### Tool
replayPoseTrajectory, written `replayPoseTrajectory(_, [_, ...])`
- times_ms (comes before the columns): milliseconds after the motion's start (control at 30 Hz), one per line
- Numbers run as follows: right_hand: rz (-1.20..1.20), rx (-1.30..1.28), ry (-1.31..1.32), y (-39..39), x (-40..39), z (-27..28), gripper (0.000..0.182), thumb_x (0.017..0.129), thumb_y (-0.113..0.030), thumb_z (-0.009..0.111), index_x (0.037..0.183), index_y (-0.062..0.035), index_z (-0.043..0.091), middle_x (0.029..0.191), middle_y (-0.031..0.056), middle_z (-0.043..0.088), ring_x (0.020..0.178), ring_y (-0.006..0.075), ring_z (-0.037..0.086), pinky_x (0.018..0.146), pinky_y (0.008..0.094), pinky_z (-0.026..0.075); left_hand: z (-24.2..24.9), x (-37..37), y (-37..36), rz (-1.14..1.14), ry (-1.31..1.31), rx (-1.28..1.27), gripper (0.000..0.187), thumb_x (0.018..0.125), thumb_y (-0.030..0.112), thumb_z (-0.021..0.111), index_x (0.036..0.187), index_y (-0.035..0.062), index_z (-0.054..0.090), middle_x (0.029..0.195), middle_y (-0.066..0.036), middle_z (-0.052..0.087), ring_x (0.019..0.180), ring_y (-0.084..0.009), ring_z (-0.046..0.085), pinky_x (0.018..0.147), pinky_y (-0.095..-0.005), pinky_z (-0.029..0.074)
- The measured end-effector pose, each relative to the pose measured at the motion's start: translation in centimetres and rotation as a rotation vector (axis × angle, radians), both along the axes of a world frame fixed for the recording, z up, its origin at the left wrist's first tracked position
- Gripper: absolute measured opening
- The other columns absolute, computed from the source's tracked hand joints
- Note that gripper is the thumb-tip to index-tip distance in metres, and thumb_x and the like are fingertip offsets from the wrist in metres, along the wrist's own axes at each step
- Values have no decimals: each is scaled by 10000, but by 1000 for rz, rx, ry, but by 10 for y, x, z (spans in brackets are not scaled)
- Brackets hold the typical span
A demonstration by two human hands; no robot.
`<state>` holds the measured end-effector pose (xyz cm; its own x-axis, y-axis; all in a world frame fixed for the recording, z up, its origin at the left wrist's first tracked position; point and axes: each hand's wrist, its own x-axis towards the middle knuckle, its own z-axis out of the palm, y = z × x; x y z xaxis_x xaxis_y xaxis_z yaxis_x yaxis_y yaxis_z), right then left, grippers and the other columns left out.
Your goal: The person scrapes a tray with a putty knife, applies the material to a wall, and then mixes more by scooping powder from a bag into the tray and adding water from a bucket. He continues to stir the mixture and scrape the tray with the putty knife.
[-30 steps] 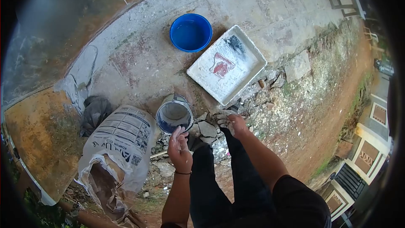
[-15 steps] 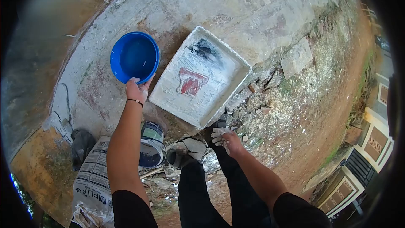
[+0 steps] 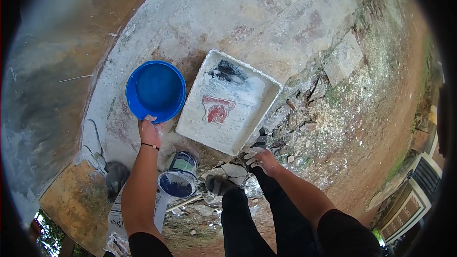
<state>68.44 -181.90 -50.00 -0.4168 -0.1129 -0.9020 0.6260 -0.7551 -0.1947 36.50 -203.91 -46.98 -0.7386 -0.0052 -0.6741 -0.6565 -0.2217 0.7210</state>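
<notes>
My left hand (image 3: 151, 132) is closed on the near rim of a round blue bucket (image 3: 178, 99), thumb over the edge. Its deep blue inside faces up at me. To the right of the bucket sits a large rectangular tray (image 3: 238, 133), crusted white inside, with a red patch and a black smear on its floor. My right hand (image 3: 263, 158), its fingers coated in white, hangs with fingers apart and nothing visible in them, close by the tray's near corner.
A pail with a dark inside (image 3: 178, 183) stands near my left forearm. Behind that arm lie a printed sack (image 3: 115, 216) and a dark grey crumpled thing (image 3: 115, 178). My shoe (image 3: 215, 185) rests among broken slabs. Rubble (image 3: 304, 119) lines the concrete's right edge.
The view has shifted, so bucket and tray sit lower in it. The bucket, still in my left hand, looks slightly larger. My right hand has come nearer the tray's corner.
</notes>
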Motion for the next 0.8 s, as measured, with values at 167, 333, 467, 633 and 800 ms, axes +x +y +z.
replayPoseTrajectory(167, [36,69,22,13,-17,4,320,775,-35,464,1083,9,539,930,47,596,803,129,557,717,254,428,29,-11,24,-107,37,-76,544,618,-27,436,1141,111,383,1113,-116,453,990,-306,509,813,-465,467])
replayPoseTrajectory(333, [-31,96,41,16,-18,-4,302,802,-67,488,1091,1,538,956,35,589,838,120,534,755,254,406,43,-16,51,-183,61,-227,555,633,-39,399,1159,135,364,1056,-94,458,907,-266,519,729,-409,471])
replayPoseTrajectory(467, [-9,69,19,25,-20,-1,295,816,-93,503,1094,-4,536,968,22,581,848,117,520,773,253,388,36,-17,55,-238,89,-206,574,638,-50,384,1176,148,355,1060,-95,457,896,-260,518,694,-386,465])
replayPoseTrajectory(633, [-30,66,-22,31,-21,2,302,812,-82,490,1102,-8,533,956,25,581,836,118,521,750,248,393,44,-9,77,-218,88,-307,629,646,-64,357,1228,169,322,1055,-89,450,888,-236,495,740,-410,471])
replayPoseTrajectory(800, [-54,48,-33,23,-6,-19,315,786,-98,506,1086,-7,538,936,33,583,812,122,525,706,250,403,45,-5,90,-256,82,-317,688,675,-81,332,1300,198,263,1142,-99,408,999,-255,467,811,-445,453])
